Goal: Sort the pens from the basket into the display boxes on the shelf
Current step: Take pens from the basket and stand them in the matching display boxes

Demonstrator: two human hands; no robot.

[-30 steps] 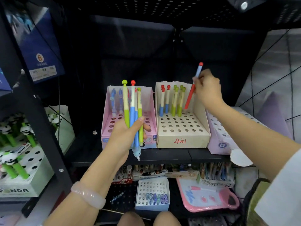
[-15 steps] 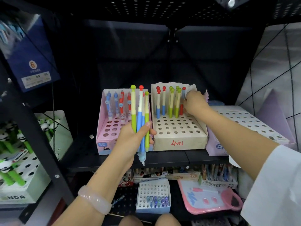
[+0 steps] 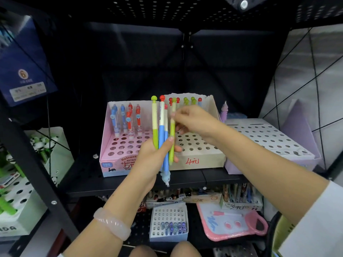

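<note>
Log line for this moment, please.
left hand: holds pen bundle | right hand: pinches green pen in bundle | beige box: back row filled | step: pulling next pen

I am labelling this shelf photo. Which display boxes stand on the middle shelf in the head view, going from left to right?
Pink display box → beige display box marked in red → pale lilac display box. The left hand holds a bunch of pens in front of the first two; the right hand pinches one of them.
</note>
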